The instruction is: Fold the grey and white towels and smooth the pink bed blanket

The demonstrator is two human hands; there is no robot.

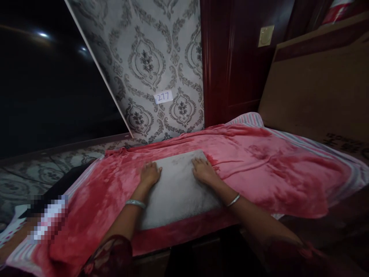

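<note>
A flat, grey-white rectangular piece that looks like soft cloth or a thin mat (177, 192) lies on a red and pink plush blanket (265, 169). My left hand (150, 174) rests palm down at its left edge, near the far left corner, with the thumb toward the middle. Near the far right corner, my right hand (203, 170) lies flat on the piece, fingers stretched out and apart. Neither hand holds anything. Both wrists wear a bangle.
A large dark screen (52, 84) stands at the back left. Behind the blanket is a patterned wall with a paper label (163, 97) reading 277. A big cardboard box (319, 84) stands at the right, beside a dark red wooden panel (230, 54).
</note>
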